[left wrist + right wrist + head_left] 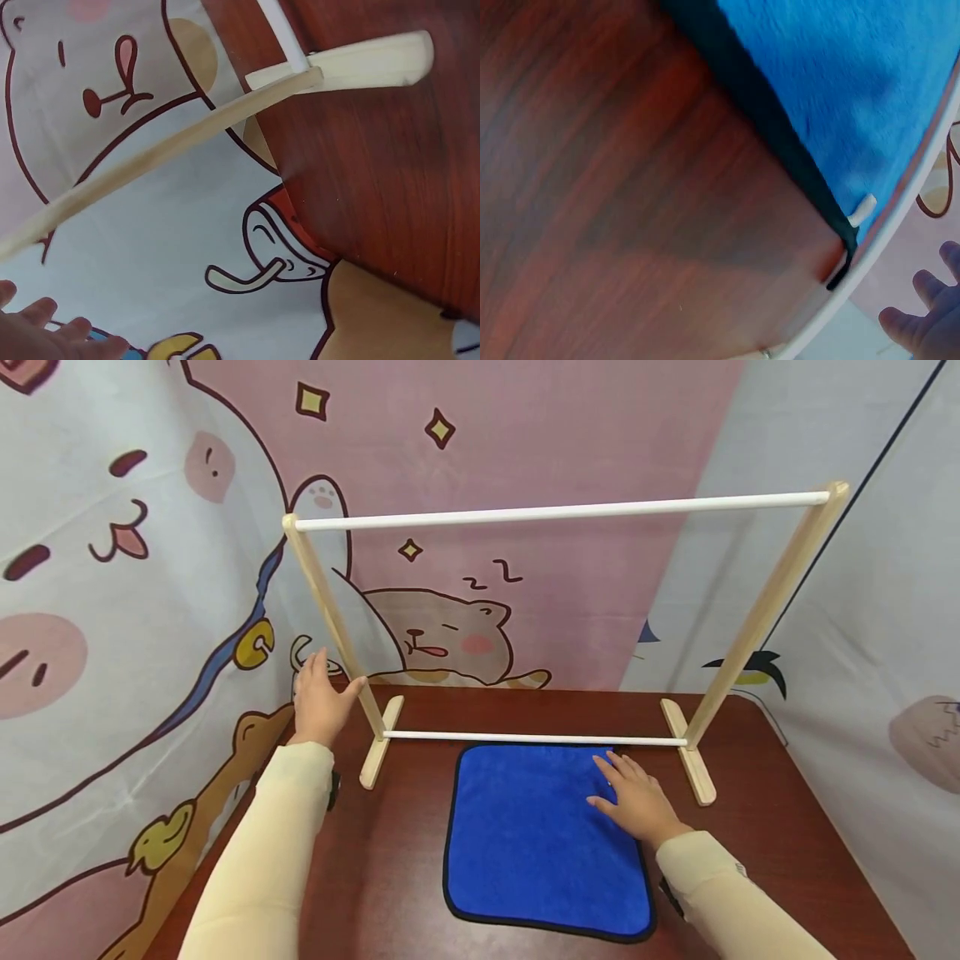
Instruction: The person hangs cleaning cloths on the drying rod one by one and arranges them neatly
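Observation:
A wooden rack has a white upper bar [555, 514], a white lower bar [525, 739], and posts on flat feet. My left hand [322, 702] is beside the left post [322, 597], fingers spread; in the left wrist view, the fingers [37, 309] appear apart from the post [161, 154]. A blue cloth with black edging [540, 843] lies flat on the table before the rack. Over its right side is my right hand [637, 797], fingers extended, holding nothing. The right wrist view shows the cloth's black edge [761, 105] and a small white tab [864, 210] at its corner.
The dark red-brown table [375, 877] meets a cartoon-printed cloth backdrop [562, 452] behind and at both sides. The rack's left foot [381, 743] stands near the backdrop, and its right foot [688, 752] is to the right of the cloth.

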Available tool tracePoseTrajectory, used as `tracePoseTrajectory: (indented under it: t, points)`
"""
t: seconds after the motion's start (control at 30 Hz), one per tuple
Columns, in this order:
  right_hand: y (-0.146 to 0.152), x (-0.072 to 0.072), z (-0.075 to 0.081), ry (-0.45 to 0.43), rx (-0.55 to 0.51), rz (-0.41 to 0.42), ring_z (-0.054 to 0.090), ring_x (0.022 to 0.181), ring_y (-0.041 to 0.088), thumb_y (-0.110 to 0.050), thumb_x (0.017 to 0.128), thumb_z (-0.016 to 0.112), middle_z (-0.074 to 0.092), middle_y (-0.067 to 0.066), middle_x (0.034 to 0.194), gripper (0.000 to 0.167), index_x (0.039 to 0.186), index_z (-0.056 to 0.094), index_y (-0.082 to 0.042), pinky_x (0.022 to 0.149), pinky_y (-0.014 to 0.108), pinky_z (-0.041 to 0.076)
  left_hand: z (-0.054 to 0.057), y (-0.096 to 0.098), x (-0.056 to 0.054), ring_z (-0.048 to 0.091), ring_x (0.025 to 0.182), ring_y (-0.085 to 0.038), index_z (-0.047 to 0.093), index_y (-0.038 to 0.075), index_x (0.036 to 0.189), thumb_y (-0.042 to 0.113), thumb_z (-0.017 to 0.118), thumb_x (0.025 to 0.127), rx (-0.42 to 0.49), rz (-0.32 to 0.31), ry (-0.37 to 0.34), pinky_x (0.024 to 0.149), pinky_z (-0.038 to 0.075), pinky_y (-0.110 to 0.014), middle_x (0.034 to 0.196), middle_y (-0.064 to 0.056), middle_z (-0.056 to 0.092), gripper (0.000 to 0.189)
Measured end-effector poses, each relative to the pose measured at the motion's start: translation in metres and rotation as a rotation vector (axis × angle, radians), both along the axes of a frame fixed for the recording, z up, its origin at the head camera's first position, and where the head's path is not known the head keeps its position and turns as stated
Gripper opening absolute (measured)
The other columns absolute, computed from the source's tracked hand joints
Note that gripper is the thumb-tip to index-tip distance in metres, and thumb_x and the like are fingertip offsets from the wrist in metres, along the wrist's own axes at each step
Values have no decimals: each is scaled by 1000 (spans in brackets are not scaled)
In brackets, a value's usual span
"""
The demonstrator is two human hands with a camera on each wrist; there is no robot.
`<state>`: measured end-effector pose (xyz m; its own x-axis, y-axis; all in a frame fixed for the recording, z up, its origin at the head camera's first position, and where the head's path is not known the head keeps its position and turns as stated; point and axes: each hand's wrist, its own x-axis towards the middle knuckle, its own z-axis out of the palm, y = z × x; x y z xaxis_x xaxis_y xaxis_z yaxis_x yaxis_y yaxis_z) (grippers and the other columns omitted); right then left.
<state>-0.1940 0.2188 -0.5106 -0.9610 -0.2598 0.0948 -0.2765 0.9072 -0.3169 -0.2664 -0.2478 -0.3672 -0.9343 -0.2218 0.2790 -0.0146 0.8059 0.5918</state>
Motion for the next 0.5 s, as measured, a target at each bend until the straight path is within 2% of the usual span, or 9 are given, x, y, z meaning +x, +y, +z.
tracePoseTrajectory:
  t: [0.27,0.5]
  points:
    - [-13,-3,-13,-37,-11,4,34,133,47,-33,87,70,40,25,145,68,143,44,-4,99,69,32,6,-6,-7,16,145,-35,15,7,155,33,62,94,248,4,-1,116,19,-51,158,-19,18,81]
    - [-20,-2,-23,-74,-25,8,39,130,47,-28,88,70,46,26,140,62,139,49,-2,99,66,34,12,-5,-14,25,142,-34,15,12,155,32,60,95,366,38,-4,112,28,-49,157,-16,24,78]
